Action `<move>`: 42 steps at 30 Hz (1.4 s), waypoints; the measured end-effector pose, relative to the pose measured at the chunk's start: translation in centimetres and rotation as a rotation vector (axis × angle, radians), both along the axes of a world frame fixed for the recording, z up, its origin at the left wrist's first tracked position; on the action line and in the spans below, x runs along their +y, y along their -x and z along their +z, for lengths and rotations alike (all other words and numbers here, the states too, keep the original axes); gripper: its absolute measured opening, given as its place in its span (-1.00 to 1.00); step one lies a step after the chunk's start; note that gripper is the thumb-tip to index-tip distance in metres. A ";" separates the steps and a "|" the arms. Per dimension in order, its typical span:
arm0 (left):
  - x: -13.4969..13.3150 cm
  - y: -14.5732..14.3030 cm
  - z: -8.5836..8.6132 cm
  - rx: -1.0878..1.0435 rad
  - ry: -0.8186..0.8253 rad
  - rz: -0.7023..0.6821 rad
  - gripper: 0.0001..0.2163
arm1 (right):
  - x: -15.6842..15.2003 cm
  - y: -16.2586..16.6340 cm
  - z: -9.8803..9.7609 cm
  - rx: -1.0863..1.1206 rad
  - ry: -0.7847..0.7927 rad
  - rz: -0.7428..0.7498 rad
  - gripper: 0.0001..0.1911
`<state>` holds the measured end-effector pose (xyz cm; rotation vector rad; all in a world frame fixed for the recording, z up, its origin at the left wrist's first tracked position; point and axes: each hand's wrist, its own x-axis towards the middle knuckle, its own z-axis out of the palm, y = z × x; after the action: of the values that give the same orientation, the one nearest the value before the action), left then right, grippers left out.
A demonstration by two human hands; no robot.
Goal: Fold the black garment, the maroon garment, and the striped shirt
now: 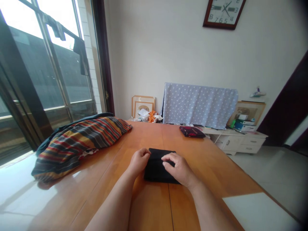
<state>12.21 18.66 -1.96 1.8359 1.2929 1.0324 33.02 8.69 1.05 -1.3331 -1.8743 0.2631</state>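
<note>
A black folded cloth point(157, 168) lies flat on the wooden table in front of me, roughly rectangular. At its left edge is my left hand point(140, 159), fingers curled in and closed against the cloth's edge. My right hand point(179, 166) is over the right part of the cloth, its fingers bent and the thumb apart from them, with nothing between. Part of the cloth's right side is hidden beneath this hand.
A heap of striped clothing point(81, 142) covers the table's left side. A dark red folded cloth point(192, 132) lies near the far edge. Beyond the wooden table point(115, 170) stand a polka-dot cover point(199, 104) and a white cabinet point(243, 141). A white sheet point(260, 210) is at right.
</note>
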 end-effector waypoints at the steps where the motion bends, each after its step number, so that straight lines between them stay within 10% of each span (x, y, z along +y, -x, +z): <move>1: -0.1 0.0 -0.1 -0.027 0.003 -0.015 -0.80 | -0.6 0.6 0.2 -0.049 0.038 0.058 -0.77; 18: -3.9 0.4 4.1 0.242 0.088 -0.061 -0.71 | -0.2 1.5 -0.8 -0.125 0.191 0.020 -0.82; 27: -7.4 -0.1 1.4 0.597 -0.039 0.038 -0.29 | -0.5 1.4 -0.5 -0.022 0.145 0.056 -0.83; 42: -7.2 2.2 1.7 0.532 -0.006 -0.080 -0.37 | -1.1 0.9 -0.5 -0.173 0.156 0.149 -0.79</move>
<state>10.02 11.45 -0.21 2.2365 1.4913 0.5150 32.13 7.60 0.51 -1.3578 -2.1397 0.3878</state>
